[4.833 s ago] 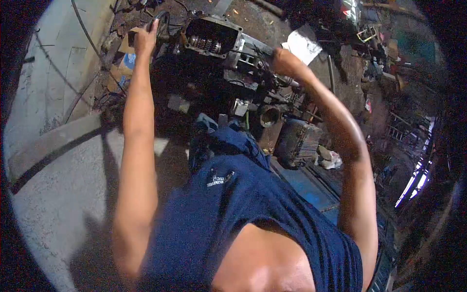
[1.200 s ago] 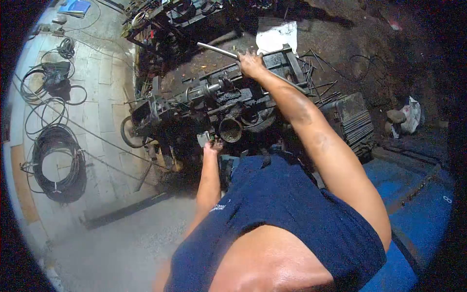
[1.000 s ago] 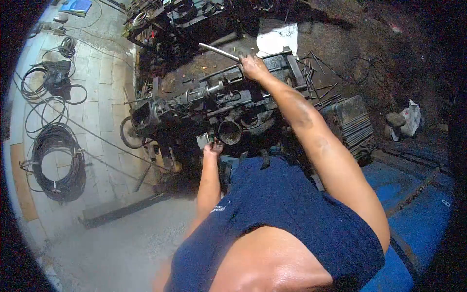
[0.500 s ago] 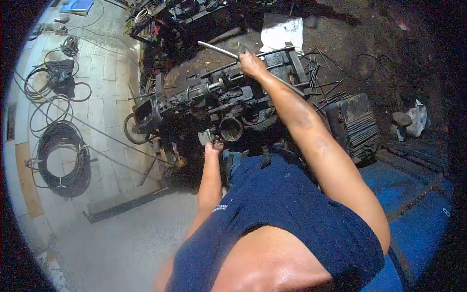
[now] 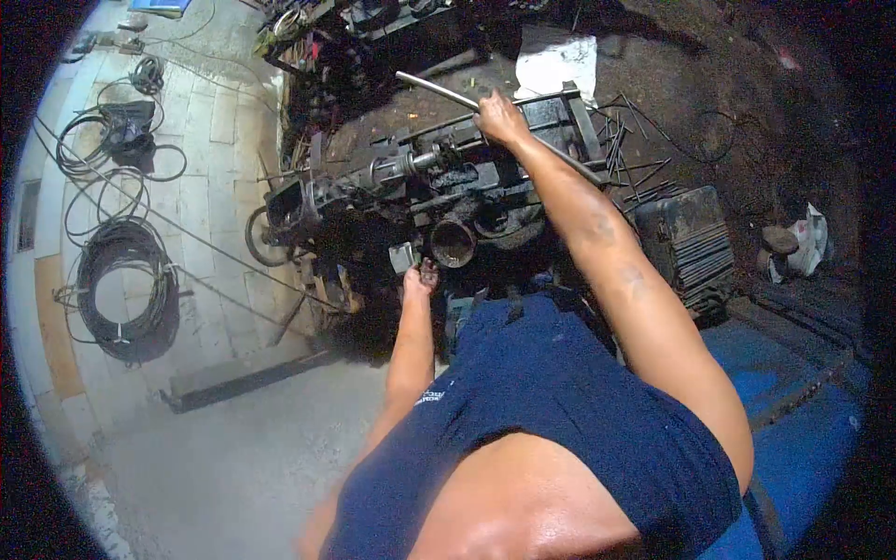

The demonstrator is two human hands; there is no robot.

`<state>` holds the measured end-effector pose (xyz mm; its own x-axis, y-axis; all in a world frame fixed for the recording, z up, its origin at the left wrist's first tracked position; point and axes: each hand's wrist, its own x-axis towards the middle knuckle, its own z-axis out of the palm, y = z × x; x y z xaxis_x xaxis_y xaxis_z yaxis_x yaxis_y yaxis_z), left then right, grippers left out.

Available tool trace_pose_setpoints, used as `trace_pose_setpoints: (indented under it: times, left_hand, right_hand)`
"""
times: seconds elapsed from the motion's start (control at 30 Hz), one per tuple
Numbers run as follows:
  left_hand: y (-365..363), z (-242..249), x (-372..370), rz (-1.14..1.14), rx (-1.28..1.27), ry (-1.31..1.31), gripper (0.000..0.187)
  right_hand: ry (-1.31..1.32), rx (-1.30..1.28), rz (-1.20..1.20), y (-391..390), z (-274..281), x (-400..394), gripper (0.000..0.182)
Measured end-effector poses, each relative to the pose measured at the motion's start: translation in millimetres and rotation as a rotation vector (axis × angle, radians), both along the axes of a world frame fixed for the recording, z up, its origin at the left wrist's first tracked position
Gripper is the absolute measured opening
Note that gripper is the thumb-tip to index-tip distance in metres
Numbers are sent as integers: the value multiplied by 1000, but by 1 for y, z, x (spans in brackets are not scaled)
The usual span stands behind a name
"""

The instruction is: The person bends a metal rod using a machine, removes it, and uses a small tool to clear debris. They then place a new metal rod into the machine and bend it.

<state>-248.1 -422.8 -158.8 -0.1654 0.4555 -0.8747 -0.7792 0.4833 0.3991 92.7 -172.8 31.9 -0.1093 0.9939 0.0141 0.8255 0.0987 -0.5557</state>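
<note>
A long metal rod (image 5: 437,89) slants over the far side of a dark, greasy machine (image 5: 411,177). My right hand (image 5: 501,119) is wrapped round the rod, and part of the rod's length runs on behind my forearm. At the near side of the machine, my left hand (image 5: 422,276) is by a small pale metal block (image 5: 403,258), its fingers curled upward; whether they grip anything is too dark to tell. Just right of that hand sits a round, cup-shaped metal part (image 5: 453,244).
Coiled black cable (image 5: 126,291) lies on the tiled floor at left. A ribbed metal block (image 5: 695,245) and thin rods (image 5: 621,140) are right of the machine. A white sheet (image 5: 557,65) lies beyond it. A metal bar (image 5: 247,381) rests on the floor.
The whole view has shifted slightly, so the machine and both hands appear a little further right. My right hand still holds the rod, and my left hand remains beside the pale block.
</note>
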Motion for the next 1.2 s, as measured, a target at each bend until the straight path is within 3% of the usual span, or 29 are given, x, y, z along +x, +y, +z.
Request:
trace_pose_setpoints:
  times: [0.1,0.2,0.27,0.37,0.57,0.67,0.8,0.93,1.03,1.2]
  left_hand:
    - [-1,2,4,-142,36,-75,24]
    - [3,-1,6,-3,-6,-125,29]
    - [2,6,10,11,-25,-113,31]
    - [4,2,6,32,-55,8,33]
    - [0,-3,-13,-186,-63,-147,36]
    - [0,2,-13,-213,-66,-134,37]
    - [0,-6,-15,-144,-63,-190,35]
    - [-3,7,-2,-108,-65,-74,32]
    - [-5,13,0,-187,-28,-96,33]
    - [0,38,16,-29,-207,26,31]
  right_hand:
    - [-1,-4,-50,-3,-8,1,40]
    - [-14,-82,-80,-2,-1,1,42]
    - [-15,-36,-58,-2,-2,-2,28]
    - [-20,-102,-66,-4,10,0,35]
    - [-59,-41,-38,0,-5,2,38]
    - [-25,-78,-64,-9,14,-1,40]
    - [-58,-86,-48,-2,3,4,43]
    - [-54,-63,-44,-1,-4,6,44]
    - [-53,-56,-57,-3,-4,2,42]
    - [-45,11,-43,0,-11,5,40]
